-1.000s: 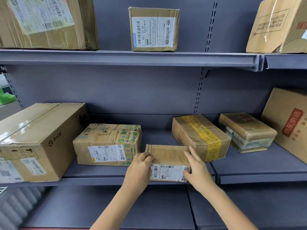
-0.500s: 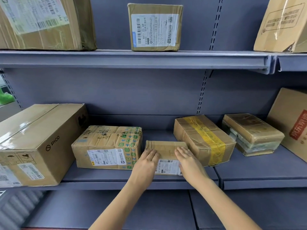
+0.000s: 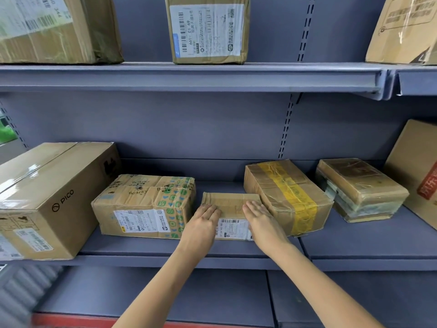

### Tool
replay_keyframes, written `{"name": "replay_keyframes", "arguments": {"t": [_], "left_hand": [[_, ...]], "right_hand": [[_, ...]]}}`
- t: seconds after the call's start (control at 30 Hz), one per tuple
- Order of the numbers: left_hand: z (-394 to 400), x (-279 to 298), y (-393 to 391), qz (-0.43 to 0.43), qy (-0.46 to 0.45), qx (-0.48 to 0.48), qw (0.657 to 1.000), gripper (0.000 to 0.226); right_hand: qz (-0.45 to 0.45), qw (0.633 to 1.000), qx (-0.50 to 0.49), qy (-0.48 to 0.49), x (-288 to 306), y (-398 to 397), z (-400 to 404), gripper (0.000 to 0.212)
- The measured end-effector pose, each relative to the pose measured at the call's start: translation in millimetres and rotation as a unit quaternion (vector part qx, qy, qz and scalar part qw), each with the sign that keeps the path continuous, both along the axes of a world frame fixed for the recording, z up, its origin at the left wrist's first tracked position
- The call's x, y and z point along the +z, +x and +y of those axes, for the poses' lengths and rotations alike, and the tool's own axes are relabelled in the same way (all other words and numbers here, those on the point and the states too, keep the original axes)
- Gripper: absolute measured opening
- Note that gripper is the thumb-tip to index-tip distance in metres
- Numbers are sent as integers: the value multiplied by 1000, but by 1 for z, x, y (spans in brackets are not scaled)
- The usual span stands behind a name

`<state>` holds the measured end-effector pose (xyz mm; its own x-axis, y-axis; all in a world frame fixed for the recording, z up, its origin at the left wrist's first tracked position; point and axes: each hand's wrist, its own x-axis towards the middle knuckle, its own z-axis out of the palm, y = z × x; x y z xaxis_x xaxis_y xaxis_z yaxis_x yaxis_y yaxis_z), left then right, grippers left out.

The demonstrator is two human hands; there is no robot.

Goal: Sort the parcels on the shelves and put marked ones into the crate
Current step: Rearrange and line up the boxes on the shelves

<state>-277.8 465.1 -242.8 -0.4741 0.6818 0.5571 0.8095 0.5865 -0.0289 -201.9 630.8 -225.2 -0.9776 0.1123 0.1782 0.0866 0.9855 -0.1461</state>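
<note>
While both hands lie flat with straight fingers on its top, left hand (image 3: 203, 223) and right hand (image 3: 261, 221), the small parcel (image 3: 230, 204) sits on the grey metal shelf (image 3: 142, 248) between a green-taped box (image 3: 144, 205) and a yellow-taped box (image 3: 287, 194); creased brown cardboard, glossy tape, white label in front.
</note>
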Motion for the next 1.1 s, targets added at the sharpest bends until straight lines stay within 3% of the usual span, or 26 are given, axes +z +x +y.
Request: {"name": "replay_keyframes", "arguments": {"t": [0.13,0.27,0.4,0.87,1.1], "left_hand": [[5,0,4,12,16,23,1000,36],[5,0,12,5,23,34,999,44],[4,3,22,14,33,16,999,37],[-14,8,58,-72,44,-44,995,56],[-6,15,76,-60,42,-52,996,58]], "right_hand": [[-12,1000,14,-19,1,1,2,61],[2,999,24,-38,4,11,5,59],[17,999,16,-42,8,28,4,59],[8,995,-77,-57,14,96,-4,61],[14,992,-113,-63,16,126,14,62]]}}
